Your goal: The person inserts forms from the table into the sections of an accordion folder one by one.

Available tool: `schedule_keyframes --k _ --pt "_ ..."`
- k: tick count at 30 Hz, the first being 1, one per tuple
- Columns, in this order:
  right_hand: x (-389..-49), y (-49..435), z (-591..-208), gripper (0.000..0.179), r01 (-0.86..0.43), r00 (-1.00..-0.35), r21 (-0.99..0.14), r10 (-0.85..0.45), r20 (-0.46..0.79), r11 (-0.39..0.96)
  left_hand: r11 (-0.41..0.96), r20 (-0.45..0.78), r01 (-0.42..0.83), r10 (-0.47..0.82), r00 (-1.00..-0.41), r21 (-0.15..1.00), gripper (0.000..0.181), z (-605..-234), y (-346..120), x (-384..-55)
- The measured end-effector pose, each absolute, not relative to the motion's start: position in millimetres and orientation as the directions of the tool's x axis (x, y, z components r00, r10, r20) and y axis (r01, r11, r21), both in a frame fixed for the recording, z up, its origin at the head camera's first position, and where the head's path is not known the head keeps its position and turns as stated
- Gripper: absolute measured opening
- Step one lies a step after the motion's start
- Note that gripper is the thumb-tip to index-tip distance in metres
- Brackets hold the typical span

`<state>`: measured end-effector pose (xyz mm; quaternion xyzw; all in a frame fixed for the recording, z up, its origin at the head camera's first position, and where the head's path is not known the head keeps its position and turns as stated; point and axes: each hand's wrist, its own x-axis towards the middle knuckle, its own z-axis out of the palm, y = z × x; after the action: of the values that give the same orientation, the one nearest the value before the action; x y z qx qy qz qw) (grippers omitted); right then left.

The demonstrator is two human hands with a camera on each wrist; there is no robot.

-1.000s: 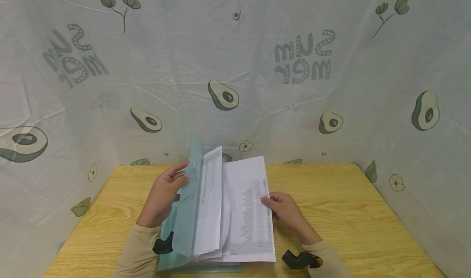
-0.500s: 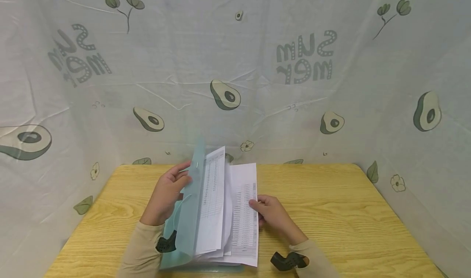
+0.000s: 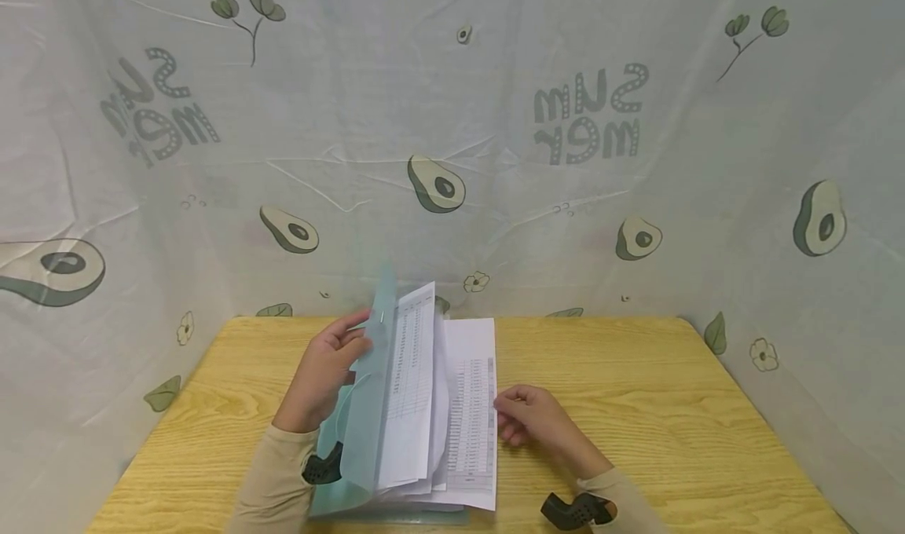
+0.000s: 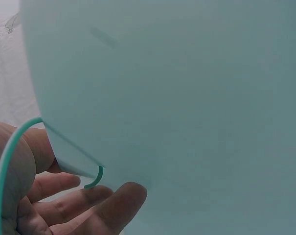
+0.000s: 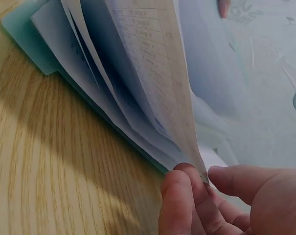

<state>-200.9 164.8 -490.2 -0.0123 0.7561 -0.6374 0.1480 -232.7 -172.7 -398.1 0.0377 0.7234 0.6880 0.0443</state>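
A pale teal plastic folder (image 3: 369,408) stands part-opened on the table, its front cover raised. My left hand (image 3: 327,369) holds that cover by its left edge, and in the left wrist view the cover (image 4: 177,98) fills most of the picture, with a green elastic cord (image 4: 11,152) looping by the hand. Inside the folder are several loose white papers. One printed sheet (image 3: 472,408) sticks out on the right; my right hand (image 3: 537,424) is at its right edge. In the right wrist view the thumb and fingertips (image 5: 176,183) meet on either side of the sheet's edge (image 5: 187,117).
The wooden table (image 3: 622,377) extends on both sides of the folder. Behind it hangs a pale curtain (image 3: 467,110) printed with avocados and lettering. Each wrist carries a black camera mount (image 3: 576,510).
The printed sheet has moved left, further into the folder. My right hand went left with it, then shifted slightly back right to its edge. The left hand still holds the cover.
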Motion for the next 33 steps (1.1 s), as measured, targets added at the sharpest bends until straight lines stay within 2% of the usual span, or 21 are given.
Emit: schedule_keyframes --k 19,33 --pt "-211 127 -489 0.018 0.085 -0.959 -0.956 -0.236 -0.155 0.282 0.029 -0.01 -0.006 0.119 -0.993 1.0 0.048 -400 -170 -232" --pt "-220 104 -482 0.013 0.008 -0.985 -0.92 -0.157 -0.076 0.391 0.044 -0.01 -0.005 0.107 -0.994 0.999 0.049 -399 -167 -231"
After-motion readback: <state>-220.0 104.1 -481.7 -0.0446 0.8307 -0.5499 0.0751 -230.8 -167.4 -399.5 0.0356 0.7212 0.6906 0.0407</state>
